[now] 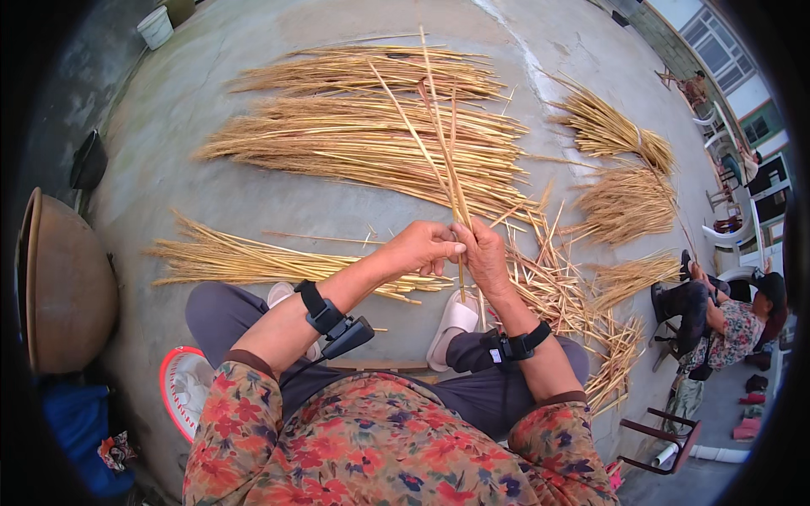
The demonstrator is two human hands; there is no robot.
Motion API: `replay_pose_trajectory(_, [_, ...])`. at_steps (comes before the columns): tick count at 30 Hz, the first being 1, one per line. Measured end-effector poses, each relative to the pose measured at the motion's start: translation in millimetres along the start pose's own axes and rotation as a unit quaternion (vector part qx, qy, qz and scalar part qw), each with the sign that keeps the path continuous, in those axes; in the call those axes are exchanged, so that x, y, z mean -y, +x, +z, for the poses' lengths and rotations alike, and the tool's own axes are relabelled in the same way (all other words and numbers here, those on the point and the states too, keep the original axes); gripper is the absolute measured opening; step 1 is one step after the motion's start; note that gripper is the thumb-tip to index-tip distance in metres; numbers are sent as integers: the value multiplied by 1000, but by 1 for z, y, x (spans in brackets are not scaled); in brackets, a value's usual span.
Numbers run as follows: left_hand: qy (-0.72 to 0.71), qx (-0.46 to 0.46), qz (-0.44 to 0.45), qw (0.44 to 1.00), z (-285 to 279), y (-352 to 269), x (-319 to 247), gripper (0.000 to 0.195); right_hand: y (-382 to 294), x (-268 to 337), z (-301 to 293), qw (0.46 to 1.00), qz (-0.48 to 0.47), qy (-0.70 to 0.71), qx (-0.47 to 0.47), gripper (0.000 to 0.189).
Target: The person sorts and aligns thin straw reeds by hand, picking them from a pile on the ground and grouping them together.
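Observation:
Both hands meet in front of me around several long dry stalks (443, 145) that point up and away. My right hand (484, 253) is closed around their lower part. Thumb and fingers of my left hand (430, 245) pinch at the same stalks, touching the other hand. Beyond them, a wide pile of straw-coloured stalks with feathery heads (361, 139) lies on the concrete floor, and a narrower pile (380, 69) lies behind it. A smaller bunch (285, 259) is nearer, left of my hands. Stripped leaf sheaths and broken bits (557, 297) are scattered at the right.
Tied stalks (614, 123) and loose feathery bunches (626, 202) lie at right. Another person (721, 316) sits there, holding a stalk. A wooden stool (677, 436) stands nearby. At left are a large brown clay vat (76, 284), a red-rimmed basket (169, 395) and a white bucket (155, 28).

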State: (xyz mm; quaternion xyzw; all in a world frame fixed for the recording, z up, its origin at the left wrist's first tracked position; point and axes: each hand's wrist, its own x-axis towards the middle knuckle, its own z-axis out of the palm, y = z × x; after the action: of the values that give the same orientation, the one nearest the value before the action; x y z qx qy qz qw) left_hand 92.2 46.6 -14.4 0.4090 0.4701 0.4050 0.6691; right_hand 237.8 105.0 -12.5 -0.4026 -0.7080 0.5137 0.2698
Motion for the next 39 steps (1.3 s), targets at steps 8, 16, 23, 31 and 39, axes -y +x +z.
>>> replay_pose_trajectory(8, [-62,-112,-25,991,-37,-37,53,13,10,-12,61,988,61,-4,141,16])
replay_pose_trajectory(16, [-258,-314,-111,907,-94,-76,181,11,38,-133,75,962,0,-247,119,18])
replay_pose_trajectory(23, [-361,-331,-218,844,-101,-79,268,21,44,-210,-27,847,153,-501,87,18])
replay_pose_trajectory(31, [-82,-110,-377,916,-113,-54,225,30,45,-255,-53,631,215,-744,46,15])
replay_pose_trajectory(39, [-45,-229,-236,943,-145,-61,127,22,84,-258,101,778,-81,-580,228,13])
